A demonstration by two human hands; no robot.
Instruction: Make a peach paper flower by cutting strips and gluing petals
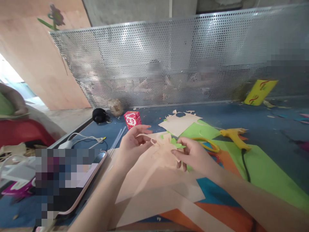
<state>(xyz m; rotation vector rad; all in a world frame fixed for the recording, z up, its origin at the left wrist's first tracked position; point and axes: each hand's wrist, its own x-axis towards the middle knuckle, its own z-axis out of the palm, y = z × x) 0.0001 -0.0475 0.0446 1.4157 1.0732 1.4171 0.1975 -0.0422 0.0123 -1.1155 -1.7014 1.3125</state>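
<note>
A cream paper flower [163, 149] with cut petals is held between my two hands, just above cream sheets. My left hand [135, 141] is at its left side, thumb and a finger closed at a curled petal while the upper fingers stay bent above. From the right, my right hand [193, 154] grips the flower's edge, thumb on top and fingers curled underneath. Green paper leaf shapes [178, 144] show by the right fingertips. Beneath the hands lie cream paper sheets [145, 190]. The flower's underside is hidden.
A yellow glue gun [234, 137] with a black cord rests on green paper [270, 164] at right. Cut cream scrap [181, 123] lies ahead, a red box [132, 119] behind my left hand. A phone [79, 183] lies left. A perforated metal screen [169, 42] borders the table's back.
</note>
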